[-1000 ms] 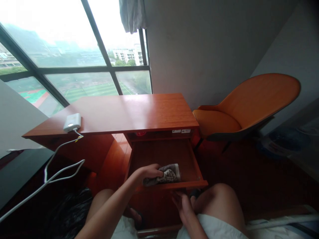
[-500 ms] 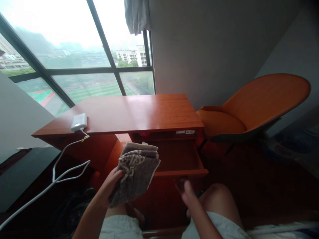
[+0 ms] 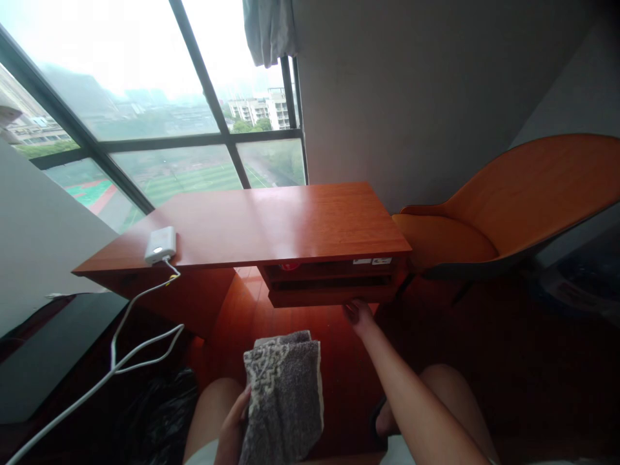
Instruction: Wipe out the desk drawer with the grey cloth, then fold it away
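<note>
My left hand [image 3: 235,413] holds a folded grey towel [image 3: 290,394] with a pale looped pattern and a light edge. The thumb lies on the towel's near-left side; the other fingers are hidden behind it. At the desk, my right hand [image 3: 358,315] touches the lower front of a wooden drawer [image 3: 314,297], fingers stretched toward it and partly in shadow. The drawer is mostly pushed in, with a narrow dark gap above its front. It sits beneath the top of the reddish-brown desk [image 3: 290,226].
A white box-shaped device [image 3: 161,244] with a white cable [image 3: 114,349] stands on the desk's left. An orange chair [image 3: 527,200] is at the right. A black plastic bag [image 3: 165,413] lies at lower left. Behind the desk is a window [image 3: 169,155].
The drawer has slid inward, my right hand moving forward against its front. My left hand has drawn the towel down and nearer to me. The view has shifted slightly.
</note>
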A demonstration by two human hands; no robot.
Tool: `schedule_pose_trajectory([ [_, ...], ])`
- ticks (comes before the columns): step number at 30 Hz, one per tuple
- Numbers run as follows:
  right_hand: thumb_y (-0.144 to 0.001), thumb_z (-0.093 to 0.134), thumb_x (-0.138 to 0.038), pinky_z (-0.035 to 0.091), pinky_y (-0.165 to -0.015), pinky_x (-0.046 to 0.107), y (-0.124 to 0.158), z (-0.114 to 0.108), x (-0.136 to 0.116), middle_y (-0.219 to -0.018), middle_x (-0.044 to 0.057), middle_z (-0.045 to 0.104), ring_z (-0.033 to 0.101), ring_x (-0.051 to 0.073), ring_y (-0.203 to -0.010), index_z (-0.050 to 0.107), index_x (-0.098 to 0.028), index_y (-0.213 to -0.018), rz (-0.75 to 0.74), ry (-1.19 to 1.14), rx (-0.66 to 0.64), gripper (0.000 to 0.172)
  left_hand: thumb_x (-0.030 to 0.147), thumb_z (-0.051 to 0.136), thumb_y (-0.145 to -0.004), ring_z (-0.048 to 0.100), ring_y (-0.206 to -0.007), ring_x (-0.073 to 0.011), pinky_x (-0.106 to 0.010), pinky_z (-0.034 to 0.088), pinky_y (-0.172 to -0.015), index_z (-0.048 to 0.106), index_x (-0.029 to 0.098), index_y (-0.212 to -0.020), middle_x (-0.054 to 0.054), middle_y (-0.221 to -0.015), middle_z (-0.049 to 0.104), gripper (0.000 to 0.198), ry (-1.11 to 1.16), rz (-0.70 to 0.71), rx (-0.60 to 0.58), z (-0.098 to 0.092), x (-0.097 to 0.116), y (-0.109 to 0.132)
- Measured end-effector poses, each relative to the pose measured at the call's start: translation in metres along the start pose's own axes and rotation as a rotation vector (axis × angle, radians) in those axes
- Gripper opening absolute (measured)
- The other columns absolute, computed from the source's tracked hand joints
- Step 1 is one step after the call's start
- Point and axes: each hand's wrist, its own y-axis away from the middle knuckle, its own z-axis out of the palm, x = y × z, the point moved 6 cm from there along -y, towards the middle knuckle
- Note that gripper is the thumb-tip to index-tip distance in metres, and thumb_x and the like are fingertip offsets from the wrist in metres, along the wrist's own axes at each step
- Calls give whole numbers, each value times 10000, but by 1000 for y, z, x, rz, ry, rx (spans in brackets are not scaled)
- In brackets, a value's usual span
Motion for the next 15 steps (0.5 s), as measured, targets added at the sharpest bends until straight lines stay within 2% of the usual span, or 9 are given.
schedule_pose_trajectory([
  [4, -870, 548, -386, 527, -840, 408, -3, 5, -11, -1183, 75, 586, 593, 191, -1003, 555, -193, -1158, 6, 2, -48, 346, 342, 680, -782, 728, -792, -286, -357, 574, -747, 704, 164, -1010, -72, -745, 762, 291, 15, 37, -133, 6, -5, -6],
  [8, -858, 551, -420, 530, -815, 402, 2, 6, -14, -1096, 70, 637, 617, 182, -942, 585, -186, -1107, 24, 14, -109, 343, 246, 707, -748, 726, -807, -287, -351, 573, -722, 659, 157, -1095, -69, -799, 764, 362, -36, 45, -63, 5, -9, -13],
  [11, -799, 604, -429, 514, -844, 407, 20, 13, -14, -1029, 66, 680, 632, 197, -933, 618, -221, -1062, 25, 38, -160, 335, 216, 711, -737, 725, -815, -283, -346, 572, -697, 603, 164, -1174, -64, -860, 760, 453, -92, 39, -62, 11, -14, -20],
  [13, -764, 634, -405, 485, -898, 406, 40, 23, -22, -1049, 69, 684, 620, 211, -989, 628, -238, -1052, -70, 152, -227, 333, 214, 713, -739, 722, -834, -276, -338, 568, -701, 570, 183, -1215, -57, -895, 756, 498, -124, 30, -103, 19, -19, -23],
  [15, -762, 638, -387, 445, -953, 402, 66, 39, -36, -1103, 74, 669, 593, 216, -1057, 635, -240, -1056, -249, 363, -365, 328, 211, 711, -748, 718, -863, -262, -328, 563, -724, 547, 212, -1242, -44, -921, 753, 521, -151, 14, -162, 28, -27, -25],
])
